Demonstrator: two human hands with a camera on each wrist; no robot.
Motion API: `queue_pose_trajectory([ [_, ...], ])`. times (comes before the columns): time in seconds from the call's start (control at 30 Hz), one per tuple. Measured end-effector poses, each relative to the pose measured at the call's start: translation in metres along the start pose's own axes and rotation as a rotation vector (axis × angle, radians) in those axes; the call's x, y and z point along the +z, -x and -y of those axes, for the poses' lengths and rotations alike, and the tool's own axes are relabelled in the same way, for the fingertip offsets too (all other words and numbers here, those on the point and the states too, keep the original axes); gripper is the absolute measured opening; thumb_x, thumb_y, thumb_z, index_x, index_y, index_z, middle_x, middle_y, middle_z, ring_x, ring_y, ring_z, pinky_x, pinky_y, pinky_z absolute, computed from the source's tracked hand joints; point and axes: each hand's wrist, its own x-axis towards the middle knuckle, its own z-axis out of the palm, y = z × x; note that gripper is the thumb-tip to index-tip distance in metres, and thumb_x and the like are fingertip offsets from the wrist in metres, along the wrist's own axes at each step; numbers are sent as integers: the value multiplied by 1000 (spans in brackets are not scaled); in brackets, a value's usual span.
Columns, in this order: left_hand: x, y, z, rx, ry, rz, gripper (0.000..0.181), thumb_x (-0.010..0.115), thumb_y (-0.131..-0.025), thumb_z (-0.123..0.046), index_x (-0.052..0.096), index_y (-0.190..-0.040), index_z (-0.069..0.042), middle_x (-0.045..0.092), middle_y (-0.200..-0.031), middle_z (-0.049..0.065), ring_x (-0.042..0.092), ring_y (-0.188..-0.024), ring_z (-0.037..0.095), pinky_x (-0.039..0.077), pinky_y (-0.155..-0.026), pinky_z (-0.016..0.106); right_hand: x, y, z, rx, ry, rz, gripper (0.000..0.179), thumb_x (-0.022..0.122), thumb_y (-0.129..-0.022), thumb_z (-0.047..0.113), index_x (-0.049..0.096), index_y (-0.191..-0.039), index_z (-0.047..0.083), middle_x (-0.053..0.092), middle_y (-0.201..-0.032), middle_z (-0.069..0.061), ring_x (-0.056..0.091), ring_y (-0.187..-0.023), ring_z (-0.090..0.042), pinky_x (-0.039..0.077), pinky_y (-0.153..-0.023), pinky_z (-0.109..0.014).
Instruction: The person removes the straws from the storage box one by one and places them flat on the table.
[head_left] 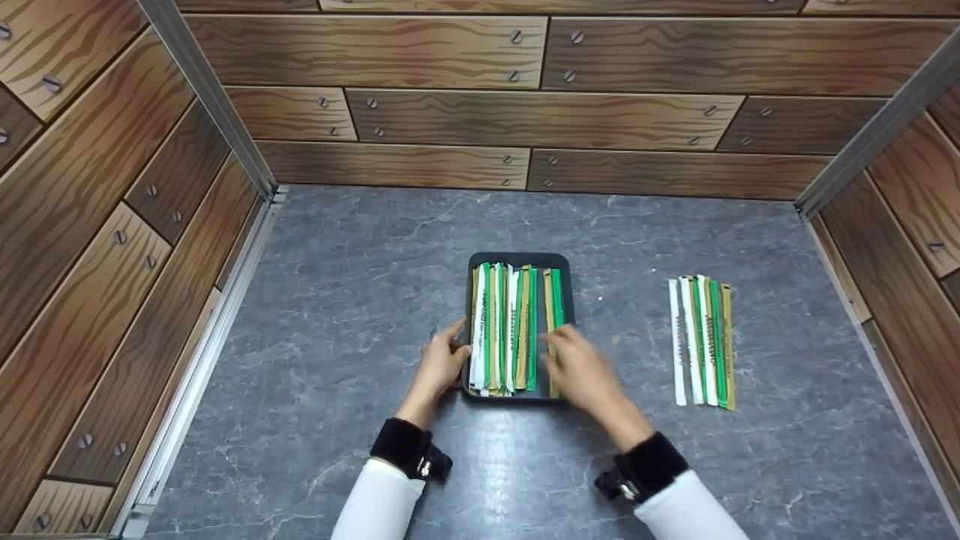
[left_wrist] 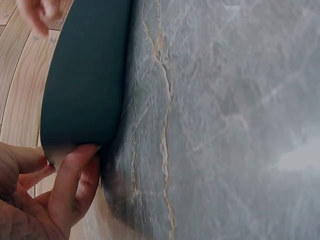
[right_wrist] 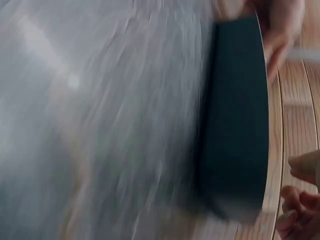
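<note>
A dark rectangular tray [head_left: 517,400] lies on the grey surface, with slim, long wrapped sticks [head_left: 501,330] in white, green and gold side by side along its left part. One gold and one green wrapped stick [head_left: 553,289] lie apart at its right side. My left hand [head_left: 441,361] holds the tray's left side; in the left wrist view its fingers [left_wrist: 67,180] pinch the tray wall near a corner. Over the tray's right side is my right hand [head_left: 586,373], blurred and partly covering the gold and green pair. In the right wrist view its fingers [right_wrist: 300,212] are apart from the thumb, with nothing visible between.
To the right of the tray, a loose group of several white, green and gold wrapped sticks [head_left: 703,341] lies on the grey marbled surface [head_left: 345,300]. Wood-patterned panels [head_left: 450,116] enclose the back and both sides, with metal rails [head_left: 217,330] at the edges.
</note>
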Motion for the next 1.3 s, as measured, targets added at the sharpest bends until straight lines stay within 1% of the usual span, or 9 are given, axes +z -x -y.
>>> queue_pose_trajectory([
  [0.07, 0, 0, 0, 2, -9, 2, 55, 63, -93, -2, 47, -146, -8, 67, -98, 14, 61, -83, 21, 53, -76, 36, 9, -5, 10, -65, 12, 80, 35, 68, -91, 10, 64, -125, 5, 60, -116, -6, 62, -94, -19, 54, -80, -31],
  [0.17, 0, 1, 0, 13, -25, 6, 54, 62, -94, -2, 47, -146, -7, 68, -98, 13, 61, -82, 20, 52, -76, 36, 21, -11, 20, -148, 51, 145, 35, 69, -90, 11, 65, -125, 7, 61, -118, -5, 63, -97, -18, 53, -83, -31],
  [0.37, -1, 1, -1, -1, -18, 7, 54, 61, -95, -2, 47, -147, -10, 66, -93, 11, 60, -75, 18, 51, -63, 31, 37, -22, 34, -243, 105, 180, 29, 68, -91, 12, 70, -120, 12, 64, -115, -3, 64, -98, -20, 54, -83, -36],
  [0.47, 0, 1, -1, -7, -4, 6, 55, 62, -94, -2, 47, -147, -10, 67, -97, 14, 62, -78, 20, 53, -66, 31, 41, -25, 36, -260, 129, 212, 25, 68, -92, 14, 72, -117, 12, 65, -111, -2, 64, -95, -20, 54, -79, -35],
  [0.57, 0, 1, 0, -5, 15, 13, 56, 62, -94, -1, 47, -147, -10, 67, -106, 18, 64, -85, 22, 54, -72, 32, 44, -24, 34, -246, 130, 237, 22, 68, -93, 15, 73, -114, 12, 64, -107, -1, 64, -91, -19, 55, -76, -34],
  [0.63, 1, 1, 0, -3, 23, 17, 56, 61, -94, -1, 47, -147, -9, 67, -108, 19, 64, -87, 22, 54, -73, 34, 44, -23, 31, -231, 126, 231, 21, 69, -92, 15, 74, -112, 11, 63, -104, -2, 64, -88, -19, 55, -74, -34],
  [0.83, 0, 1, 0, 12, -33, -8, 54, 63, -94, -3, 49, -146, -10, 66, -90, 10, 60, -78, 20, 51, -75, 37, 40, -20, 23, -170, 114, 177, 19, 74, -87, 15, 74, -105, 10, 62, -95, -2, 62, -82, -20, 54, -71, -35],
  [1.03, 0, 1, 0, 13, -36, -7, 55, 63, -94, -3, 48, -146, -11, 67, -94, 10, 60, -79, 19, 51, -75, 37, 43, -21, 23, -107, 108, 152, 21, 76, -85, 16, 72, -104, 7, 60, -88, -3, 60, -75, -20, 53, -65, -35],
  [1.3, 0, 1, -3, -22, 1, 13, 54, 61, -95, -2, 47, -147, -10, 68, -100, 14, 64, -85, 21, 54, -71, 33, 53, -24, 30, 0, 145, 163, 38, 78, -86, 29, 69, -113, 4, 66, -103, -15, 66, -86, -30, 56, -69, -42],
])
